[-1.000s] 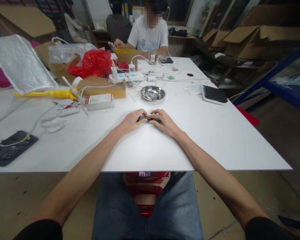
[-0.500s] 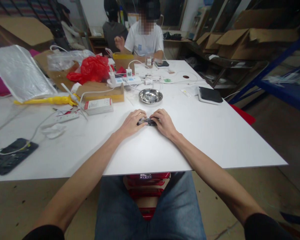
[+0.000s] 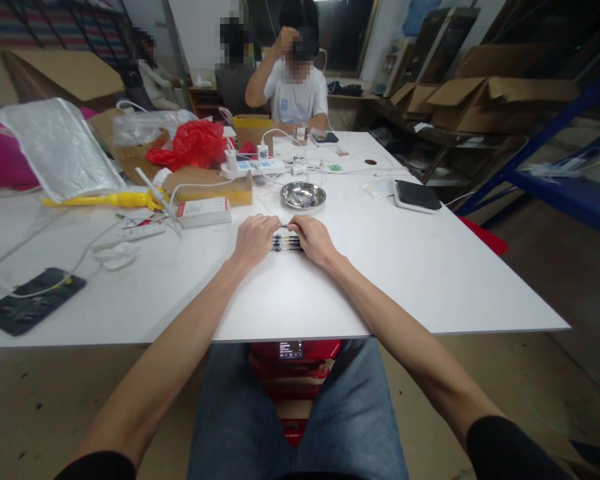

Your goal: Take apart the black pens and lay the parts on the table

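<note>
A row of slim pens [image 3: 286, 244] with black and clear parts lies side by side on the white table [image 3: 405, 280]. My left hand [image 3: 256, 239] is closed at the left ends of the row, and my right hand [image 3: 312, 238] is closed at the right ends. Between my fingertips, just beyond the row, stretches one thin dark pen [image 3: 284, 227], pinched from both sides. My hands hide the ends of the pens. A shiny round steel dish [image 3: 303, 195] with small dark things in it stands just past my hands.
To the left are a white box [image 3: 204, 212], a crumpled tissue [image 3: 116, 256], a black tray-like piece [image 3: 34, 301] and a yellow tool [image 3: 105, 199]. A power strip [image 3: 255, 167] with cables sits farther back. At right lies a black-and-white device [image 3: 417, 196]. A co-worker [image 3: 300, 93] sits opposite.
The bunched pens now lie spread in a row on the table. My hands have shifted slightly left, pinching one pen beyond the row. The co-worker has raised a hand to the head.
</note>
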{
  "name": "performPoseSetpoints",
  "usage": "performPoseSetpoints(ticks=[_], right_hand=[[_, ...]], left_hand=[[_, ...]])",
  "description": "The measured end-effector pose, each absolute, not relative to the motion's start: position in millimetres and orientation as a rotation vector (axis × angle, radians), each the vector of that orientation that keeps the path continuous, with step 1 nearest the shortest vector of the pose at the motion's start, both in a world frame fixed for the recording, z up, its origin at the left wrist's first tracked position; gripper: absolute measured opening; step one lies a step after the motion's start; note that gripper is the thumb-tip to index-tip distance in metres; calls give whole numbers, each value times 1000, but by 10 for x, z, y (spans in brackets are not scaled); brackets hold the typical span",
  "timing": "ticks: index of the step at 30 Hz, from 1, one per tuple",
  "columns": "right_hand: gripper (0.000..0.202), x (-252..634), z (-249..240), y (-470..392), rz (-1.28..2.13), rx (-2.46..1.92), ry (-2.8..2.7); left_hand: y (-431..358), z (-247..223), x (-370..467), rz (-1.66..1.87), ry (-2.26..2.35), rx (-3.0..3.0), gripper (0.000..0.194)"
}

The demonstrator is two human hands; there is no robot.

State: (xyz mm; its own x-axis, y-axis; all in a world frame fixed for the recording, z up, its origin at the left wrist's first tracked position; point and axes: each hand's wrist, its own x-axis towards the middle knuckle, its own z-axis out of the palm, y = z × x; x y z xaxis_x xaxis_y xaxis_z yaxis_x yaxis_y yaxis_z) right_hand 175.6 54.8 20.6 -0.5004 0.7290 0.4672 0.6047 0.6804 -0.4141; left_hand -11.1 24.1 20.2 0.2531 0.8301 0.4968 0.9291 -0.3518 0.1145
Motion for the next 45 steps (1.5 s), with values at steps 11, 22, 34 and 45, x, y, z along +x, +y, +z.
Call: performPoseSetpoints(ticks=[11,22,34,45], right_hand=[[35,1840,162,441,280,-995,-2226],[31,1852,141,426,321,-971,-2213],[16,1851,165,410,318,-862,-2196],[21,1834,157,413,262,-940,-2362]], left_hand=[[158,238,-49,-706,-1705,-2312,26],[98,193,48,-633,-1868,-2265,27],[113,177,5,-603,-1953,-2196,36],[114,174,43,-644,-1882,-2294,37]])
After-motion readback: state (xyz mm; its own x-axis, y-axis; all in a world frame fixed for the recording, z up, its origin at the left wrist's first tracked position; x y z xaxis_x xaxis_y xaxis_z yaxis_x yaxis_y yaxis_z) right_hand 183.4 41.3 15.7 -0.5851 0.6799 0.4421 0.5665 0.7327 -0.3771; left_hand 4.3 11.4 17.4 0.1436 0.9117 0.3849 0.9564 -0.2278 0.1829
